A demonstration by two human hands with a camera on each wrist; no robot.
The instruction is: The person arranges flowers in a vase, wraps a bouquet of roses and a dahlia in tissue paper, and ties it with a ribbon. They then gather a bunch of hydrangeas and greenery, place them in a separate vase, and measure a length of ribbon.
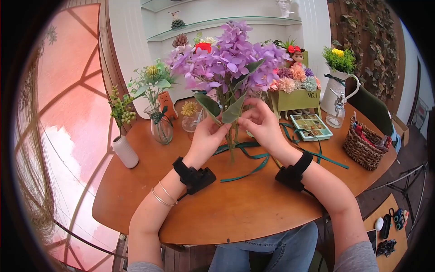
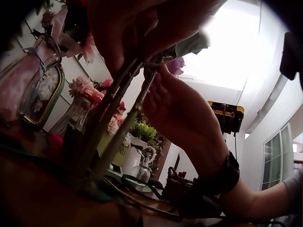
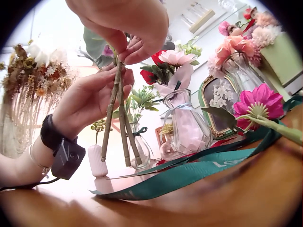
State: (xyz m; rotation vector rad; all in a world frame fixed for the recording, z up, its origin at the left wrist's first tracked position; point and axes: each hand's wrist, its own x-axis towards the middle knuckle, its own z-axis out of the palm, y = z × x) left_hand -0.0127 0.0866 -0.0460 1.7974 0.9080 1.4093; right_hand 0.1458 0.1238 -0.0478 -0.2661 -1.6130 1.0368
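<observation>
A bunch of purple artificial flowers [image 1: 231, 59] with large green leaves [image 1: 234, 111] stands upright between both hands, over the middle of the table. My left hand [image 1: 204, 139] holds the stems from the left, just under the leaves. From the right, my right hand [image 1: 263, 127] pinches the same stems with thumb and fingertips, as the right wrist view shows close up. Several brown stems [image 3: 124, 113] run down below the fingers, their cut ends spread apart near the tabletop. Dark green ribbon [image 1: 247, 170] lies loosely on the table [image 1: 204, 204] behind and beside the stems.
A white vase [image 1: 125, 152] and a glass vase [image 1: 161, 129] with greenery stand left. To the right are a compartment box [image 1: 312, 127], a glass spray bottle [image 1: 336, 111] and a wicker basket [image 1: 366, 145]. A magenta flower [image 3: 258, 108] lies by the ribbon.
</observation>
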